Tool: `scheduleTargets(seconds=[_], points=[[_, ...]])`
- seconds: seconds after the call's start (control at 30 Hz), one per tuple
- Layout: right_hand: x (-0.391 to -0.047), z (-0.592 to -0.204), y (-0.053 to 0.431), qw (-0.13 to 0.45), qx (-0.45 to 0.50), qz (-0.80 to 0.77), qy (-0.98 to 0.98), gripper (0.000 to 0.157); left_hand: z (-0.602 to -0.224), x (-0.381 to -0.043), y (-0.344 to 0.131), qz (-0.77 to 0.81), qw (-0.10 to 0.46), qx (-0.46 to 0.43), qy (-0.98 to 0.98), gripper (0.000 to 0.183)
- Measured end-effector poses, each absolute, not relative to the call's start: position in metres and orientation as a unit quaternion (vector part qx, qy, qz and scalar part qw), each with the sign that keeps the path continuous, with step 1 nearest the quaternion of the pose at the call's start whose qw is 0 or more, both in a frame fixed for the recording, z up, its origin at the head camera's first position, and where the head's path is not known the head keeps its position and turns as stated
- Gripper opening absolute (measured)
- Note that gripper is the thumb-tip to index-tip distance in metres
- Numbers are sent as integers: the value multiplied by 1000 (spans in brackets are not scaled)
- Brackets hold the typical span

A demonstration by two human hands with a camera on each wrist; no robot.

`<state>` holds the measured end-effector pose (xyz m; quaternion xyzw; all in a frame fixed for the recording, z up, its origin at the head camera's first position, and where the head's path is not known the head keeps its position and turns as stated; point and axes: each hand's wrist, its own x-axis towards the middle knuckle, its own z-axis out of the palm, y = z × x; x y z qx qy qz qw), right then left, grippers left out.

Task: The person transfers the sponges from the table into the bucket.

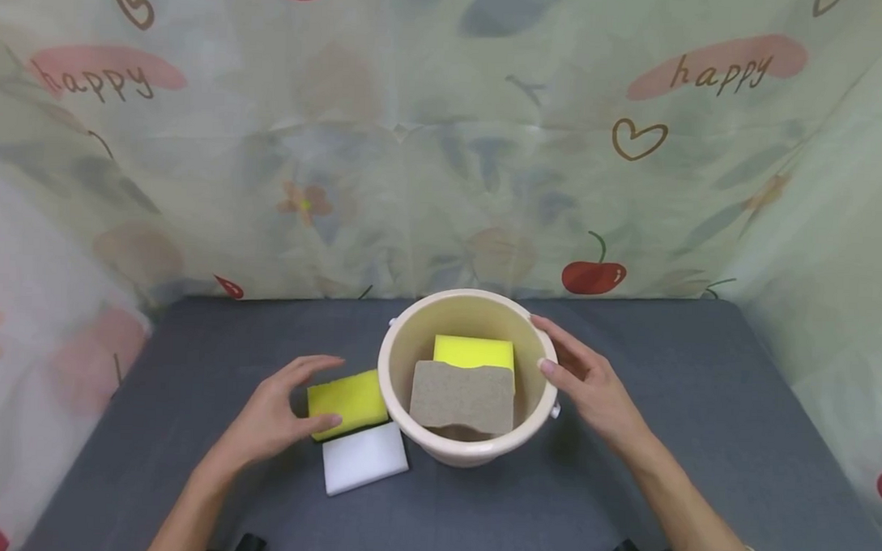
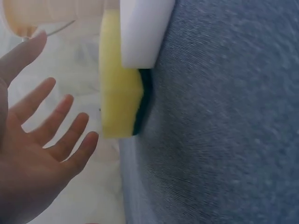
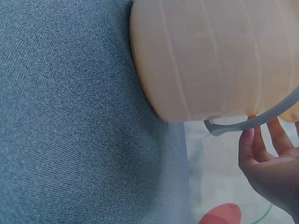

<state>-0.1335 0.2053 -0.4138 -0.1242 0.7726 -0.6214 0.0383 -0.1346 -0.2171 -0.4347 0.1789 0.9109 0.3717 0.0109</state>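
A cream bucket stands upright on the dark table. Inside it, a grey-brown waisted sponge leans in front of a bright yellow sponge. My right hand is at the bucket's right side, fingertips and thumb tip against the outer rim. In the right wrist view the fingers lie beside the grey handle. My left hand hovers spread with nothing in it, around the left end of a yellow sponge with a dark green scouring layer underneath. A white sponge lies just nearer.
The grey-blue cloth-covered table ends at a patterned curtain behind, with more curtain at both sides. The bucket overlaps the right ends of the two loose sponges in the head view.
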Motion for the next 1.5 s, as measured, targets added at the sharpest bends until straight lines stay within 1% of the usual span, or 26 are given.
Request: scheduleTargets(seconds=[0.27, 0.47, 0.57, 0.9, 1.17, 1.5], points=[[-133, -415, 205, 38, -122, -629, 767, 55, -445, -138, -223, 402, 67, 150, 901, 69], [-133, -416, 204, 37, -124, -628, 768, 55, -450, -140, -224, 402, 131, 140, 895, 80], [-133, -416, 205, 37, -126, -627, 768, 55, -451, -141, -223, 397, 149, 135, 895, 84], [-132, -414, 203, 38, -111, -610, 783, 55, -455, -146, -217, 358, 148, 119, 914, 84], [-133, -414, 203, 39, -112, -613, 781, 54, -458, -149, -210, 322, 115, 131, 930, 81], [-132, -413, 203, 39, -114, -614, 780, 55, -456, -146, -211, 335, 90, 124, 930, 74]])
